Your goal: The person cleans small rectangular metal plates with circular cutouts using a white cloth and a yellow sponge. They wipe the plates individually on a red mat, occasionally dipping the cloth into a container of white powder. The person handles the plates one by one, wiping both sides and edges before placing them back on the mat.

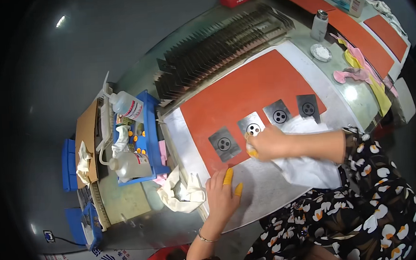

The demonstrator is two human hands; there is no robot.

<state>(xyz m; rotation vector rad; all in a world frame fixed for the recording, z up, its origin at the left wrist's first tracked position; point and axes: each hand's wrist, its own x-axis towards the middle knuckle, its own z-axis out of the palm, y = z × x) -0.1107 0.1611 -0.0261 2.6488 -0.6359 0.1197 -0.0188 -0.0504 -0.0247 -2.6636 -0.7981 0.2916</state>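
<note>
Plates (224, 150) on mat (234, 92), right hand (265, 144) close

One wide head view (fisheye, edges bending) looks steeply down from close above onto the desk (328, 73).

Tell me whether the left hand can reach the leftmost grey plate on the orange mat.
Probably yes: the left hand is close to the leftmost grey plate, and only bare orange mat shows between them.
</note>
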